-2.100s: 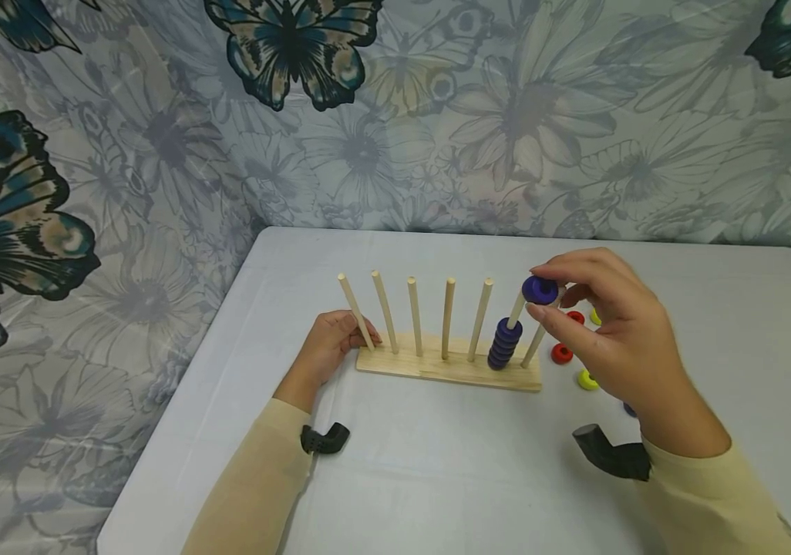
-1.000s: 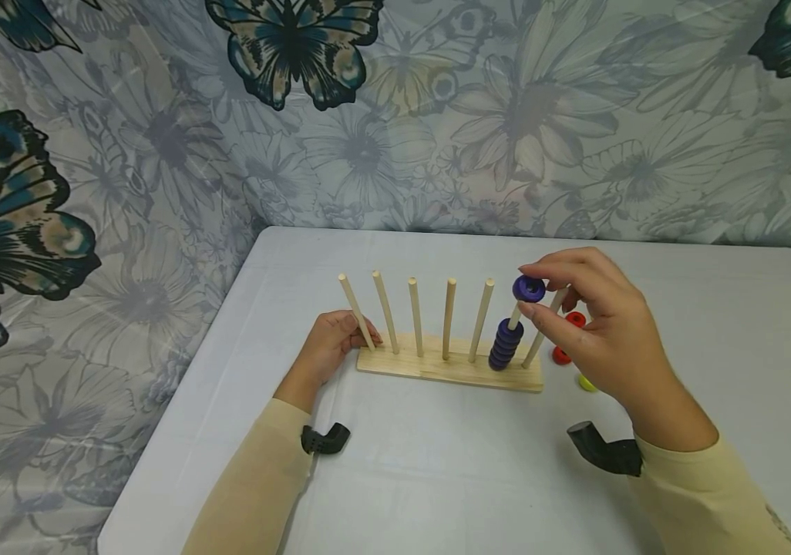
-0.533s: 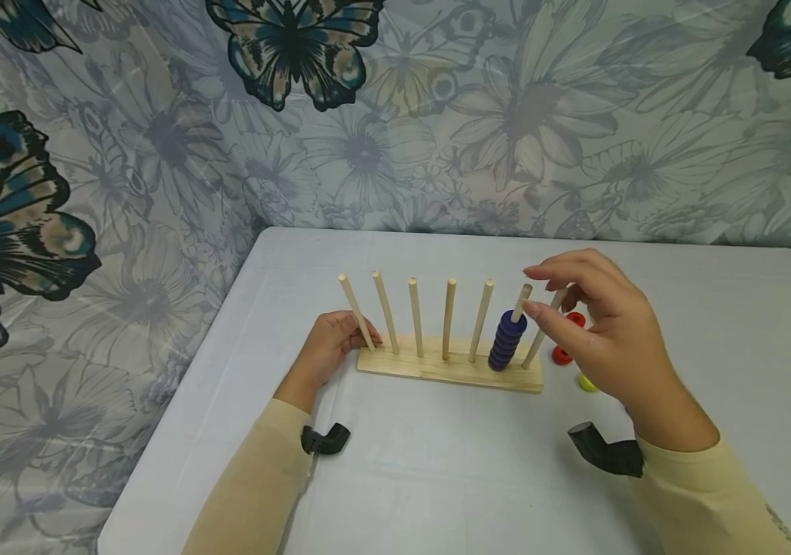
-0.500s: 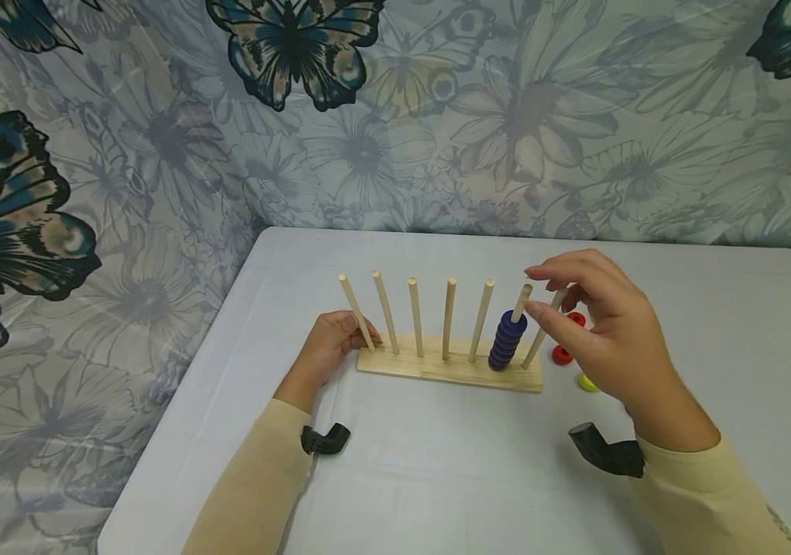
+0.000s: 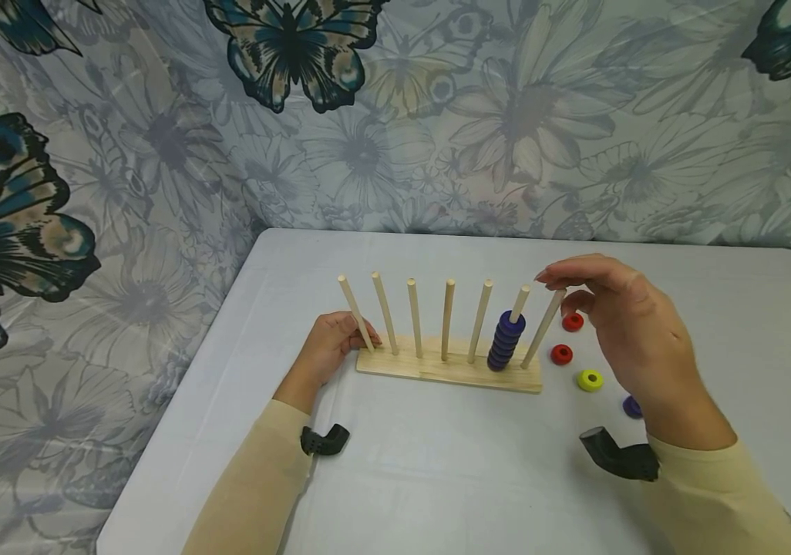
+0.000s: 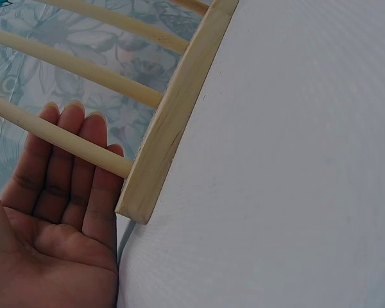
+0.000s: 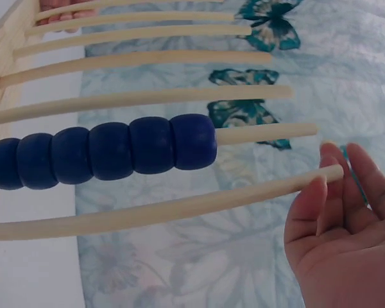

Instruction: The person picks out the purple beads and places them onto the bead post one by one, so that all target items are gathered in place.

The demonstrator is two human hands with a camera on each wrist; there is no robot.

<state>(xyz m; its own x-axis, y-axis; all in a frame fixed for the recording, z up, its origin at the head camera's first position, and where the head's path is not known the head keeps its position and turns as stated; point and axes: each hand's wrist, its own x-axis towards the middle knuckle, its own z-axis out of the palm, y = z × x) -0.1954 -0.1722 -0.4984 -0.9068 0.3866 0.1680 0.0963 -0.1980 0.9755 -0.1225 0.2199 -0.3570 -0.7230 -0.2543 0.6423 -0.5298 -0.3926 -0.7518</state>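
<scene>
A wooden base [image 5: 451,370] carries a row of upright pegs. Blue beads [image 5: 506,339] are stacked on the second peg from the right, whose bare tip sticks out above them, as the right wrist view also shows. My right hand [image 5: 638,339] holds nothing; its fingers are spread beside the top of the rightmost peg [image 7: 179,208], overlapping it in this view. At the other end, my left hand [image 5: 326,347] rests against the base, its fingers [image 6: 70,160] stretched out behind the leftmost peg [image 6: 58,135] with nothing gripped.
Right of the base, two red beads [image 5: 562,354], a yellow bead [image 5: 590,380] and a blue bead [image 5: 634,407] lie on the white table [image 5: 437,478]. The right wrist partly covers the blue one. A patterned cloth [image 5: 395,154] hangs behind.
My right hand brought a blue bead over the second peg from the right and let it go; it now tops the stack. The hand then drew back rightward. My left hand stays put.
</scene>
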